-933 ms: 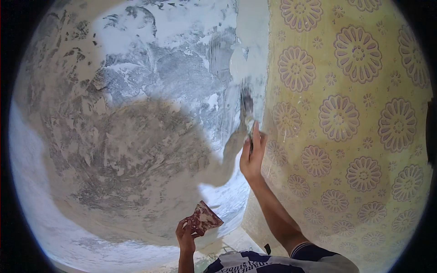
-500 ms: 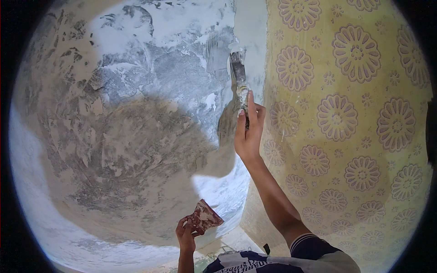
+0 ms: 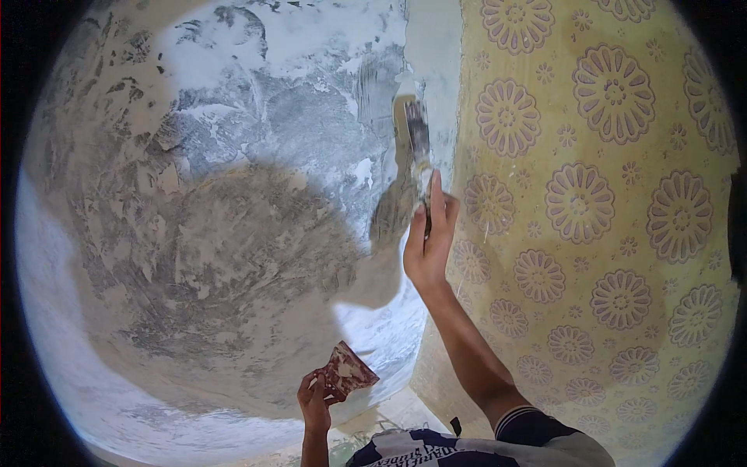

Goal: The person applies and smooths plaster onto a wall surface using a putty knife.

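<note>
My right hand (image 3: pixel 430 237) is raised in front of the wall corner, its fingers wrapped around the handle of a putty knife (image 3: pixel 418 128) and the index finger laid along it. The metal blade points up, close to a strip of smooth grey-white putty (image 3: pixel 433 70); whether it touches the wall I cannot tell. Lower down, my left hand (image 3: pixel 314 400) grips a reddish-brown plastic spreader (image 3: pixel 350 372) smeared with pale putty. Its wide edge faces right, away from my fingers.
Patchy grey and white plaster (image 3: pixel 257 117) covers the wall on the left, partly under my shadow. The right wall (image 3: pixel 556 257) is yellow with purple flower patterns. The two walls meet in a vertical corner behind my right hand.
My right hand and the putty knife have moved slightly down and to the right, and the blade looks drawn back from its earlier spot. My left hand with the spreader has barely shifted.
</note>
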`<state>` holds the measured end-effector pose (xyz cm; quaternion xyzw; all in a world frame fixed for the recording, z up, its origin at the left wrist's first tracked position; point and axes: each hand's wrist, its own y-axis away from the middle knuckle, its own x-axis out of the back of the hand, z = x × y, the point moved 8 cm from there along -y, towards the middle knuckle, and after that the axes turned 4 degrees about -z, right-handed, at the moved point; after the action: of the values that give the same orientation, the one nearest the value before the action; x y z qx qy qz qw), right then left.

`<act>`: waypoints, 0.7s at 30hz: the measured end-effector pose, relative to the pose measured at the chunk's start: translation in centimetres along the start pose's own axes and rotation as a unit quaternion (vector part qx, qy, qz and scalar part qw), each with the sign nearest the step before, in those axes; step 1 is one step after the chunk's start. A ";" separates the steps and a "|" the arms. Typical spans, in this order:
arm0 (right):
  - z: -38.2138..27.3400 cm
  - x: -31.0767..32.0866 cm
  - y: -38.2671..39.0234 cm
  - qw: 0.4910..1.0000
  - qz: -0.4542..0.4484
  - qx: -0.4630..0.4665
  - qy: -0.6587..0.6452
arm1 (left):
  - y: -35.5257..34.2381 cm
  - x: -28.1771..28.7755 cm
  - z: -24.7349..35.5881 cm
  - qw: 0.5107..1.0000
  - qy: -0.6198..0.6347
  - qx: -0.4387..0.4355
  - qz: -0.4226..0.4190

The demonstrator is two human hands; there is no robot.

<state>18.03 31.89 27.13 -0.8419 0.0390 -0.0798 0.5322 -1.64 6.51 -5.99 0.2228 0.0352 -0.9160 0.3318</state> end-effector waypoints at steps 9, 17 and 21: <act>-0.2 -1.4 2.5 1.000 -0.023 0.008 0.002 | 0.3 0.0 -0.4 1.000 0.006 0.014 0.009; 0.8 -0.2 3.2 1.000 -0.017 -0.015 0.003 | 0.0 0.1 -0.1 1.000 -0.005 0.011 0.000; -1.1 -0.2 -1.7 1.000 0.000 0.025 0.009 | -0.1 -0.3 -0.2 1.000 0.007 0.009 -0.003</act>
<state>17.65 31.66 29.09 -0.8277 0.0423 -0.0884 0.5525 -1.41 6.75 -6.09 0.2317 0.0298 -0.9157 0.3269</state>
